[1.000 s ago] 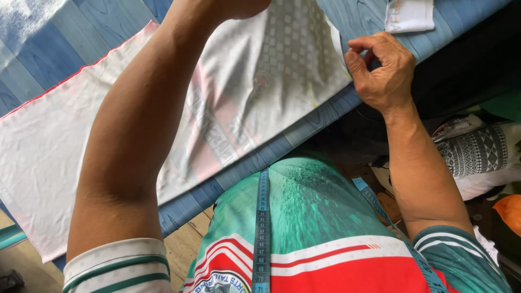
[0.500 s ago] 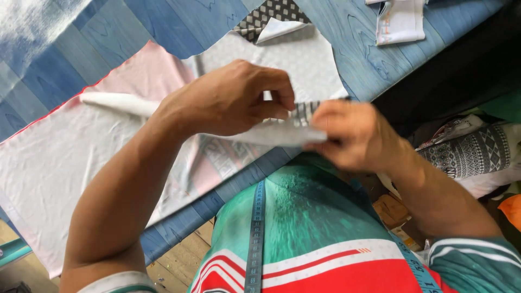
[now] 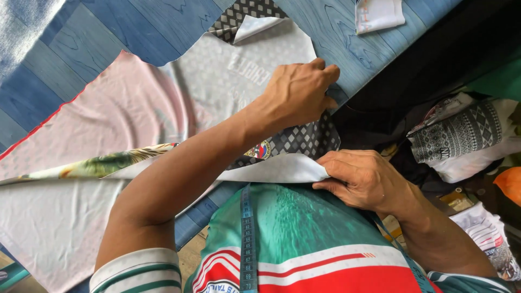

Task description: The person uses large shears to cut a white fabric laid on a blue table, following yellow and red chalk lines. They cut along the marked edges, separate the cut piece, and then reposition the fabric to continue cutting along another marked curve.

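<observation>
Since half a second ago the left hand [image 3: 301,95] has moved away from the right and out across the fabric, and the two hands no longer meet at the folded edge. It now lies palm down on the pale printed cloth panel [image 3: 228,81], where that panel meets a black-and-white checked piece [image 3: 304,138], fingers together and flat, seemingly to pin the layers to the blue wood-grain counter [image 3: 125,27] so they do not slide. The forearm stretches diagonally from the lower left, elbow bent near the chest.

The right hand [image 3: 363,179] sits close to the body at the counter's near edge, fingers clamped on the white folded edge [image 3: 277,169] of the cloth, holding the fold taut against the other hand's press. Its wrist angles in from the lower right.

A blue measuring tape [image 3: 248,239] hangs down the green jersey. A small white scrap [image 3: 380,13] lies at the far side, and patterned garments [image 3: 461,135] are heaped to the right.
</observation>
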